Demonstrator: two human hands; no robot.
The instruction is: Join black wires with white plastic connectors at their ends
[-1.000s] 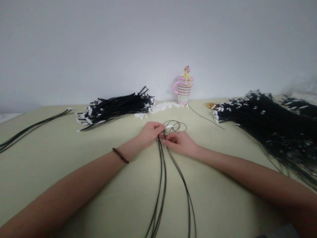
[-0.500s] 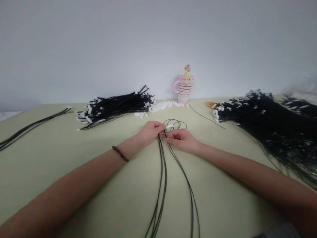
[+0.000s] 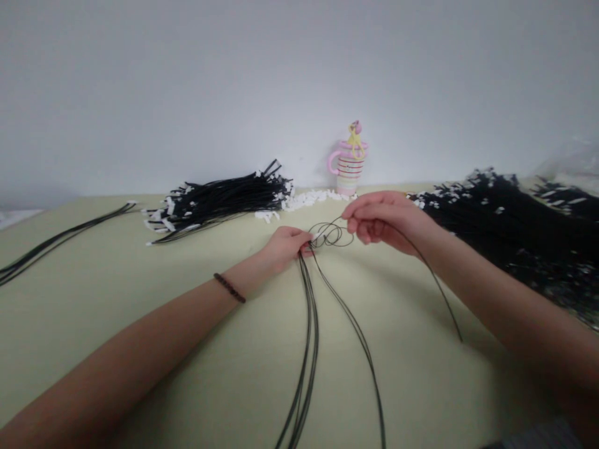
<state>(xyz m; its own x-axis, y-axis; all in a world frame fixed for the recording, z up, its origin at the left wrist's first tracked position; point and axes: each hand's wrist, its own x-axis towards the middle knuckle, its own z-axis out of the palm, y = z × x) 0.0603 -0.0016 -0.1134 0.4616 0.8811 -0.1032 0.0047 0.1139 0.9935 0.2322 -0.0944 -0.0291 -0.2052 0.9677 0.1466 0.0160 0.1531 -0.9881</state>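
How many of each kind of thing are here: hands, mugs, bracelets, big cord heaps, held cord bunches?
Hands: 2, left hand, right hand
Pink mug: 1
Bracelet: 1
Big cord heaps: 2, left heap, right heap
Held cord bunch: 1
Total: 7

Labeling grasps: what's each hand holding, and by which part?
Left hand pinches the black cord bunch just below its loops; right hand pinches a single cord beside the loops, tail trailing.

Cords (image 3: 309,324): black, thin, smooth, faint sheen.
Table (image 3: 116,268): pale yellow-green, matt, smooth.
Cup (image 3: 349,169), 12 o'clock: glossy, pink-striped; ceramic or plastic, cannot tell.
Bracelet (image 3: 229,288): dark matt beads.
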